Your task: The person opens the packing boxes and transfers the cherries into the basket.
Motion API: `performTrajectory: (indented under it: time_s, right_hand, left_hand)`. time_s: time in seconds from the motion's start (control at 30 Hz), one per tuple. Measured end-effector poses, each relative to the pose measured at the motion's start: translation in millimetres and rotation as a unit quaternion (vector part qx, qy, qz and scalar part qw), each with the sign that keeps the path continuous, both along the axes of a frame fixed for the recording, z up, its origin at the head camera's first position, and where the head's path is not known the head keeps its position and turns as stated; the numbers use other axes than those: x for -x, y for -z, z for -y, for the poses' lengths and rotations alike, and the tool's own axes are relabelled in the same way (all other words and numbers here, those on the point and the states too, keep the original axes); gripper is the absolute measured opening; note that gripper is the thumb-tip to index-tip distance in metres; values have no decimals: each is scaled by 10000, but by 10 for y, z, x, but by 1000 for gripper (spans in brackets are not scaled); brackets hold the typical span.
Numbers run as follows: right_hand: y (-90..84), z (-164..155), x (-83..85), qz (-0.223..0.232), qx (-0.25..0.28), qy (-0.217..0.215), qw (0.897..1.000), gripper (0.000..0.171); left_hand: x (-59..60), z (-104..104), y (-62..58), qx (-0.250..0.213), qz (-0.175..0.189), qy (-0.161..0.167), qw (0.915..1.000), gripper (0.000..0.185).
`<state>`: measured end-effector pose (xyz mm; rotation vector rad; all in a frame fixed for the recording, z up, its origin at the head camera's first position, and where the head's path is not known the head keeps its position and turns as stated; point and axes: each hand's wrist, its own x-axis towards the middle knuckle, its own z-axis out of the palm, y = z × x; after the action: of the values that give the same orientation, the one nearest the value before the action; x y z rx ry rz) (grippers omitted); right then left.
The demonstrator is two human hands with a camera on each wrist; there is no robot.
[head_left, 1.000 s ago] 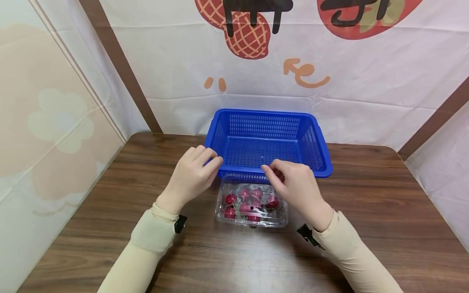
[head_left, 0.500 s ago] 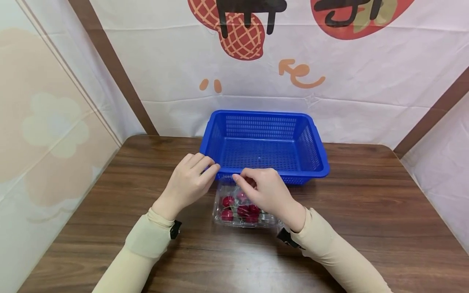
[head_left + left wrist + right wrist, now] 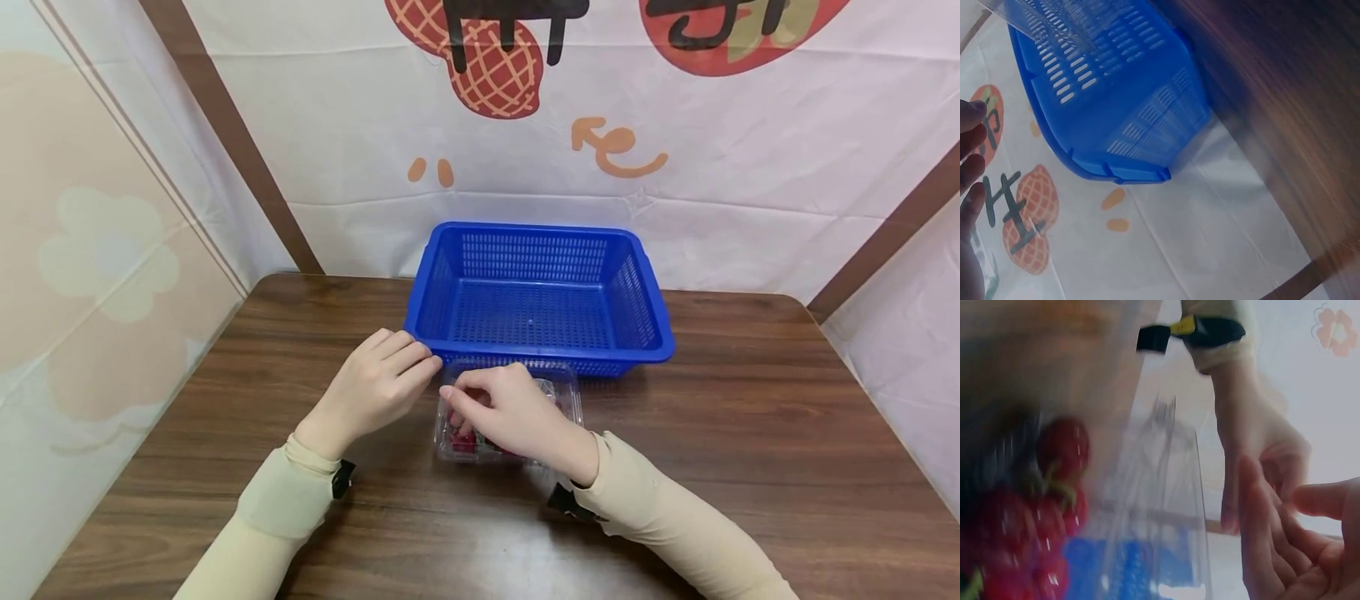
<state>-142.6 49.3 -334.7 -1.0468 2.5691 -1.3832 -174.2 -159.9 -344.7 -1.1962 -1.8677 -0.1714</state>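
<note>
The right hand (image 3: 517,412) curls over the clear plastic box (image 3: 566,387) of red fruit (image 3: 463,442) near the table's (image 3: 750,467) middle, fingers bent at its left edge; whether they pinch it cannot be told. The left hand (image 3: 378,387), fingers relaxed and together, rests just left of the box. Beyond, touching the box, a blue basket (image 3: 536,292) sits against the table's far edge.

A blue perforated plastic basket (image 3: 1104,94) sat on the blurred brown wooden table (image 3: 1297,112); left hand fingertips (image 3: 971,147) showed at the edge, before a white printed backdrop (image 3: 1166,237)
</note>
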Motion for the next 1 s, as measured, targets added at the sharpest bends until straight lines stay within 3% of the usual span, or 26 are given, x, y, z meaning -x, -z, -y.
performTrajectory:
  time_s: [0.13,0.23,0.4,0.57,0.7,0.87,1.0]
  right_hand:
    - [9,89,-12,1026,143,-343,9940,29]
    - [23,122,-19,1874,414,-764,9784,28]
    - [53,146,-55,3292,841,-1599,9268,35]
    - [102,200,-114,4076,842,-2105,8846,41]
    - [141,230,-151,4568,691,-2335,8556,44]
    - [203,247,-145,5098,671,-2435,8224,44]
    - [265,250,-130,5303,700,-2494,8073,44]
  left_hand:
    - [-2,40,-13,-137,109,29,9998,17]
    - [-11,59,-20,-182,250,89,9995,17]
    - [-38,77,-18,-241,667,272,9971,18]
    - [-89,98,-16,-107,1280,389,9910,14]
    - [-135,108,-25,150,1931,358,9804,6]
    - [-165,106,-29,422,2764,298,9597,7]
    - [-171,101,-9,643,3199,350,9446,13]
